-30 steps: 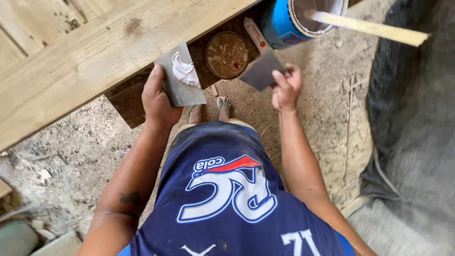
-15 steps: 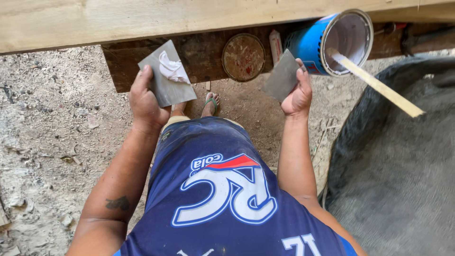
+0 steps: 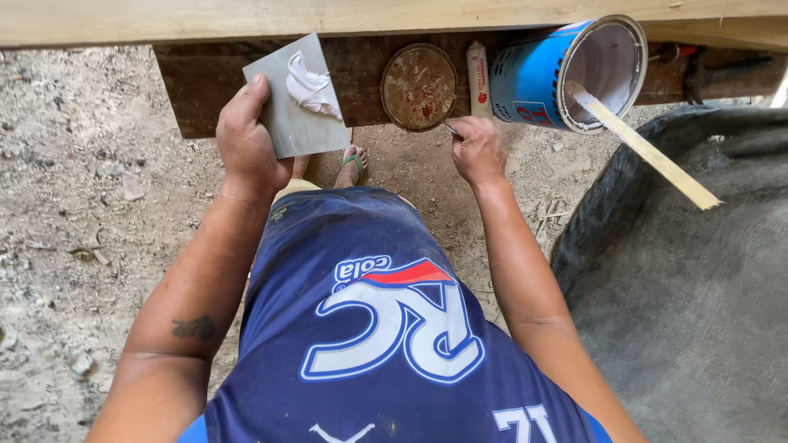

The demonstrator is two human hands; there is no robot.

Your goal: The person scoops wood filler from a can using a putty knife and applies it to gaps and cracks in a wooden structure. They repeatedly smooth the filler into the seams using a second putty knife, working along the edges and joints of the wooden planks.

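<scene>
My left hand (image 3: 246, 141) grips a flat grey metal plate (image 3: 283, 123) by its lower edge and holds it up in front of a dark plank (image 3: 193, 90). A dab of white putty (image 3: 312, 86) sits on the plate's upper right. My right hand (image 3: 478, 152) is closed on a thin metal scraper blade (image 3: 451, 128), seen edge-on. The blade's tip is at the lower right rim of a round rusty lid (image 3: 419, 86) lying on the plank.
A blue tin (image 3: 533, 78) lies tilted on the plank with a pale wooden stick (image 3: 648, 152) jutting from its mouth. A small tube (image 3: 477, 78) stands beside it. A light timber beam (image 3: 246, 16) runs overhead. Grey sheeting (image 3: 698, 303) is at right. My sandalled foot (image 3: 353, 164) rests on gravel.
My right hand has moved left from beside the blue tin to the round lid, and the blade now shows edge-on. The left hand still holds the plate with putty.
</scene>
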